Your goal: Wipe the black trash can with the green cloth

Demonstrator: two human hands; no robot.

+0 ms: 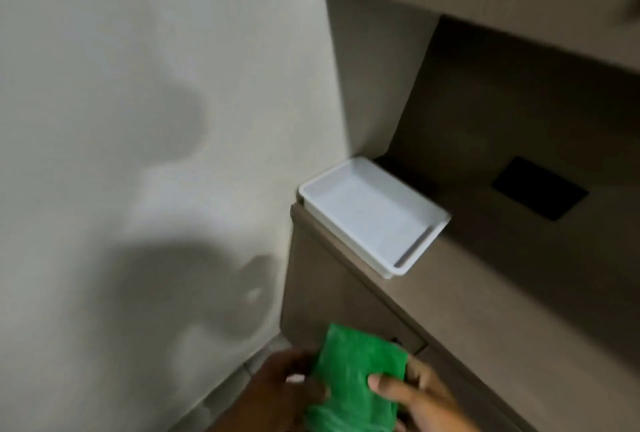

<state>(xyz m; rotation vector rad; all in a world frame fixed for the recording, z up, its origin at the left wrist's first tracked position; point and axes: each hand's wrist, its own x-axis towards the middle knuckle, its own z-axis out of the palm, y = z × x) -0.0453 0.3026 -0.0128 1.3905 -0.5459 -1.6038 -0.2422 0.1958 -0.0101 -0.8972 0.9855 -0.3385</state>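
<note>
1. Head view, blurred. Cloth point(356, 372), green and folded, low in frame at bottom centre, held between both hands in front of the cabinet point(332, 296).
2. Left hand point(287, 386) on the cloth's left edge; fingers curled at that edge, thumb side against the fabric. Grip appears closed on the cloth, though blur hides finger detail.
3. Right hand point(419, 397) on the cloth's right side; thumb point(384, 385) pressed flat on the front face, remaining fingers wrapped behind the right edge. Closed on the cloth.
4. Trash can: not in frame; position cannot be told.
5. Tray point(374, 217), white, shallow, rectangular, sitting on the cabinet's top ledge at its left end, near the wall point(138, 120). One corner overhanging the ledge front slightly. Nothing visible inside.
6. Black rectangular panel point(540, 189) set into the brown back surface, right of the tray, well apart from it.
7. Wall off-white, with soft shadows across its lower half. Strip of pale floor point(239, 383) visible between wall and cabinet, just left of the left hand.
</note>
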